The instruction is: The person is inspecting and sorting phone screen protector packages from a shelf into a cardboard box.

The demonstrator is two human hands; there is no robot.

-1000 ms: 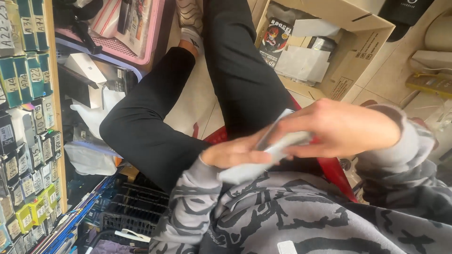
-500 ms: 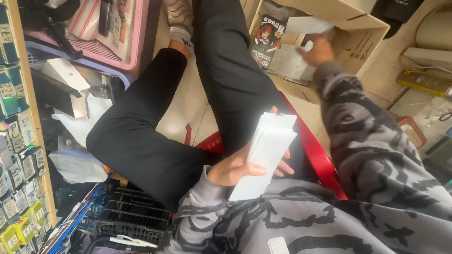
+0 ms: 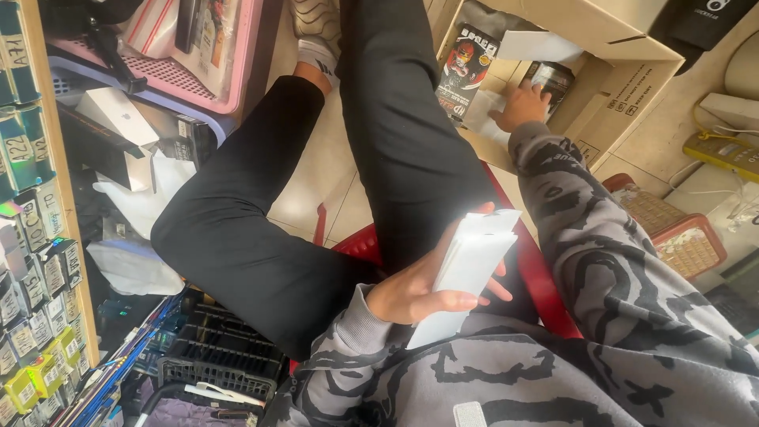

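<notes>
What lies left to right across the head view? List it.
Shelf of small packages → pink basket → left hand holding a stack of white packets → right hand in the cardboard box → yellow device.

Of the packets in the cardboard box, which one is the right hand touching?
The right hand rests on the dark packet at the right, not the red-and-black illustrated packet standing left.

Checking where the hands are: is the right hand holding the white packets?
No, the left hand holds the white packets; the right hand reaches into the cardboard box.
</notes>
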